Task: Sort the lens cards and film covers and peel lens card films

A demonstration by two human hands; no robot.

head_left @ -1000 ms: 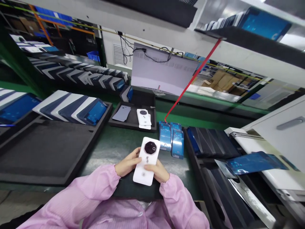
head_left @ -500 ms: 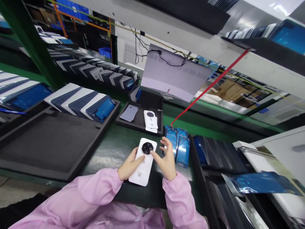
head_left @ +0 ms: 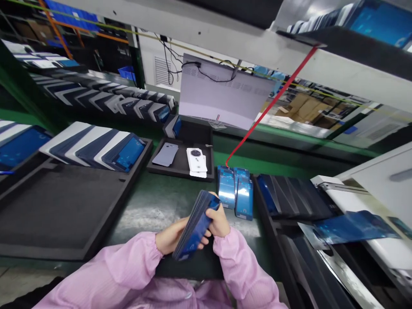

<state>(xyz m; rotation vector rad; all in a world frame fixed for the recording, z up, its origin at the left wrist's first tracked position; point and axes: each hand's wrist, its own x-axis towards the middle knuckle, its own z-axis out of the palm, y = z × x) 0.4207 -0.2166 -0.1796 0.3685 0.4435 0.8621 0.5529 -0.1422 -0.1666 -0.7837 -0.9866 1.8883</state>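
A stack of phone back covers [head_left: 197,227] stands tilted above the dark green bench, its layered edges and a blue film face showing. My left hand [head_left: 171,236] grips the stack from the left, with some of its fingers hidden behind it. My right hand [head_left: 220,221] is closed around the upper right part, thumb on the blue face. Just beyond my right hand lie several blue-filmed covers [head_left: 244,198] in piles. Farther off, a black foam tray [head_left: 180,171] holds white covers with a round camera cutout [head_left: 196,160] and grey-lilac covers [head_left: 165,154].
At left, a large black tray [head_left: 58,214] carries a leaning row of covers [head_left: 93,146]. More trays with dark covers [head_left: 296,199] stand at right. A red strap [head_left: 273,105] slants down from the overhead beam [head_left: 206,32]. Behind the bench is a grey panel [head_left: 225,92].
The white camera-cutout face that was up has turned away, and the stack now shows its blue side and edges. My right hand, fingers apart before, has closed on it. The view has shifted slightly.
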